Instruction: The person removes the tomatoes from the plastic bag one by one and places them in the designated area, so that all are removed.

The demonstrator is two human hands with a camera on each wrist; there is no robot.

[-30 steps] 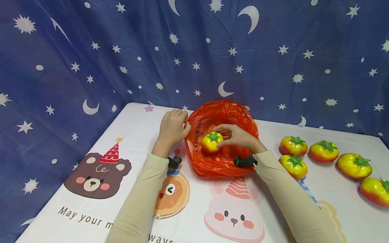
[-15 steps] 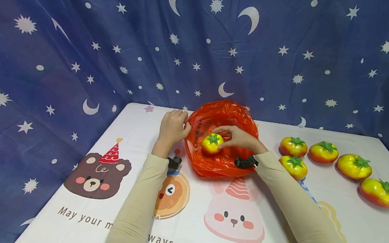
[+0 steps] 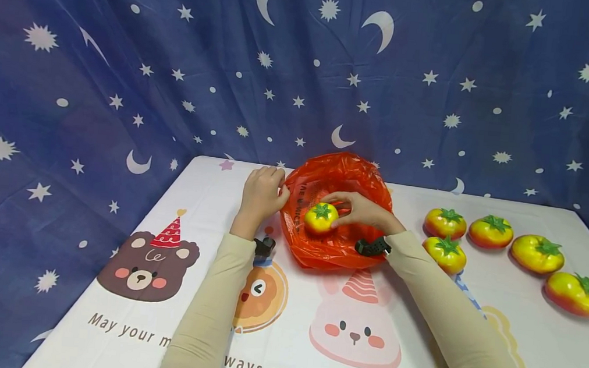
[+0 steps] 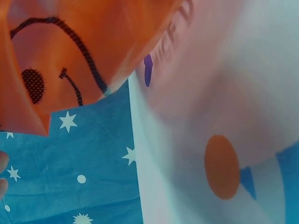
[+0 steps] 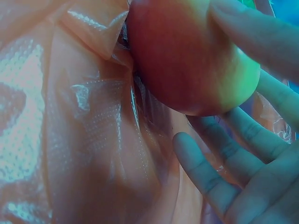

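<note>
A red plastic bag (image 3: 348, 165) stands with its mouth spread toward me near the back edge of the table. My left hand (image 3: 263, 193) grips the bag's left rim with curled fingers. In the left wrist view the bag (image 4: 51, 60) hangs as orange film, and only two fingertips (image 4: 3, 187) show at the edge. Inside the bag's mouth my right hand (image 3: 363, 209) holds a yellow-and-red toy tomato (image 3: 318, 221), green leaves up. The right wrist view has the thumb on one side of this tomato (image 5: 173, 56) and fingers behind and below it, beside crumpled film.
Several more toy tomatoes (image 3: 537, 253) lie to the right of the bag, the closest one (image 3: 445, 254) beside my right sleeve. The white tablecloth (image 3: 116, 355) bears printed animals and lettering. A blue curtain (image 3: 223, 31) with stars and moons hangs behind the table.
Within the bag's mouth the tomato has shifted very slightly down, still in my right hand. My left hand keeps its place on the rim.
</note>
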